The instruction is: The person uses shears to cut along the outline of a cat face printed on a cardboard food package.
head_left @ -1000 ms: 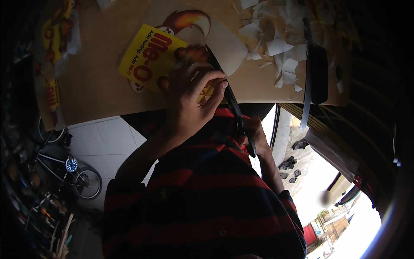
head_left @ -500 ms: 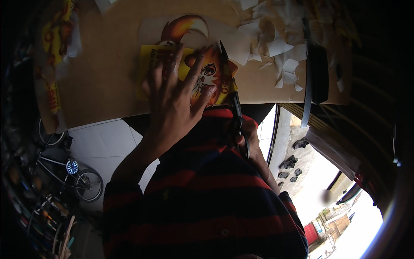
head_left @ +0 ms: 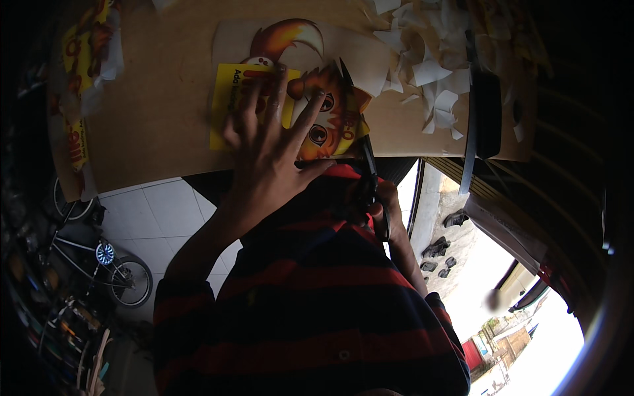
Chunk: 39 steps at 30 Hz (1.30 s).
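My left hand (head_left: pixel 267 155) lies with spread fingers over a printed sticker sheet (head_left: pixel 223 109), pressing it on the brown board. The sheet shows an orange cartoon cat with big eyes and a bushy tail, beside a yellow panel with red and black lettering. Its thumb reaches out by the sheet's near edge. My right hand (head_left: pixel 386 208) is closed round the handles of black scissors (head_left: pixel 368 158), low at the board's near edge. Their blades point away from me along the cat's right side, where the sheet partly overlaps them. Some fingers of the right hand are in shadow.
White paper scraps (head_left: pixel 432 79) lie heaped on the board (head_left: pixel 155 119) at the right, next to a metal ruler (head_left: pixel 470 145) and a dark long object (head_left: pixel 487 115). More printed yellow pieces (head_left: pixel 76 119) rest at the left. A bicycle (head_left: pixel 109 264) stands on the tiled floor below.
My left hand's thumb has swung down off the cat's face towards the sheet's near edge, uncovering both eyes. The scissors and right hand have shifted slightly right and nearer to me.
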### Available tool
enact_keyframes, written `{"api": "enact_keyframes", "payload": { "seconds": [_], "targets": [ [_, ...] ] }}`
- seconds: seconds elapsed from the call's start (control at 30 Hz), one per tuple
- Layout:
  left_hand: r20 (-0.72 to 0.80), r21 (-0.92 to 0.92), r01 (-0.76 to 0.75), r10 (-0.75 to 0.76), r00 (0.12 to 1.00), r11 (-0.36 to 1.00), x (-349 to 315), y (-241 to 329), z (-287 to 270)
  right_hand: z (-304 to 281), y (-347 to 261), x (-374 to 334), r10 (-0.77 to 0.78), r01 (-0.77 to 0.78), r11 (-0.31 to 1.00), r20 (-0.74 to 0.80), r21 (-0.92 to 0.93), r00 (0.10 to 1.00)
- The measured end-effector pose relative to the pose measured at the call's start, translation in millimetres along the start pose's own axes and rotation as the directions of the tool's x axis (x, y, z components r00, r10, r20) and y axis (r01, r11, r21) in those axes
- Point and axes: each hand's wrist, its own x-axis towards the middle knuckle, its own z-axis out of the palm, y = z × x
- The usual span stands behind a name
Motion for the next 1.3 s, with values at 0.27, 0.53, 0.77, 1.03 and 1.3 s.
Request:
{"api": "enact_keyframes", "payload": {
  "seconds": [0.27, 0.53, 0.77, 1.03, 1.3],
  "targets": [
    [-0.019, -0.044, -0.003, 0.002, 1.000, 0.999, -2.3, -1.2, -0.6, 1.3, -4.0, 2.8, -0.023, 0.023, 0.999, -0.009, 0.038, 1.000],
    [-0.045, -0.083, 0.002, -0.005, 0.999, 0.997, -4.0, 2.9, -5.4, 12.5, 20.5, 0.7, -0.014, 0.010, 0.998, -0.065, -0.066, 0.998],
    [-0.038, -0.146, 0.020, -0.025, 0.999, 0.989, -9.1, 16.2, -10.5, 29.7, 17.0, 5.9, -0.062, 0.038, 0.986, -0.146, -0.160, 0.987],
    [-0.012, -0.154, 0.013, -0.015, 1.000, 0.988, -12.8, 29.7, -12.3, 44.7, 9.6, 9.9, -0.096, 0.050, 0.977, -0.219, -0.208, 0.971],
    [0.084, -0.257, 0.017, 0.005, 0.996, 0.966, -10.5, 36.1, -21.8, 49.3, 9.2, 14.6, -0.175, 0.092, 0.949, -0.262, -0.303, 0.949]
  ]
}}
